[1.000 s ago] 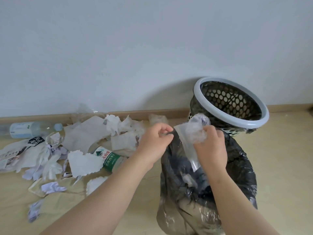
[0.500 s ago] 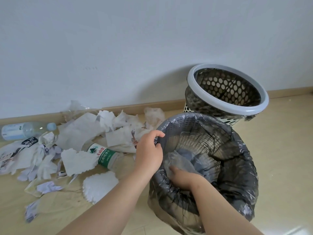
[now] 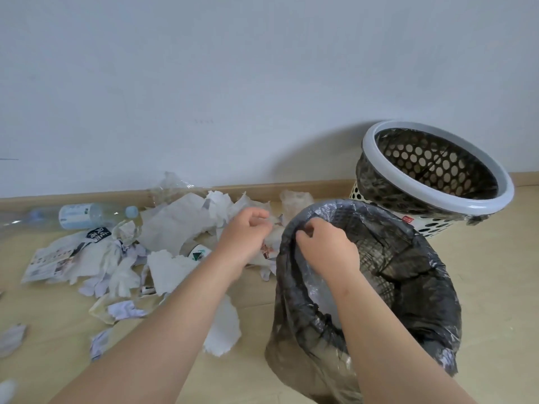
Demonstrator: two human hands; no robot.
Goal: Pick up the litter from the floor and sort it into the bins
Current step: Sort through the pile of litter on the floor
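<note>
1. Litter (image 3: 175, 228) is lying in a loose heap on the floor (image 3: 495, 272) against the skirting (image 3: 43, 199), left of both bins. It is made up of torn paper, tissue and clear film.
2. A clear bottle (image 3: 96, 215) is lying on its side at the heap's far left. Its long axis is running along the skirting, with the cap pointing right.
3. The left hand (image 3: 246, 231) is hovering over the heap's right edge with fingers curled. Whether it is pinching a scrap cannot be told.
4. The right hand (image 3: 323, 249) is gripping the black liner (image 3: 431, 316) at the left side of the near bin (image 3: 364, 207), fingers hooking over the rim.
5. The near bin is tilting, mouth facing the camera.
6. The far bin (image 3: 437, 206), white-rimmed and lined, is standing just behind it by the wall (image 3: 262, 83).
</note>
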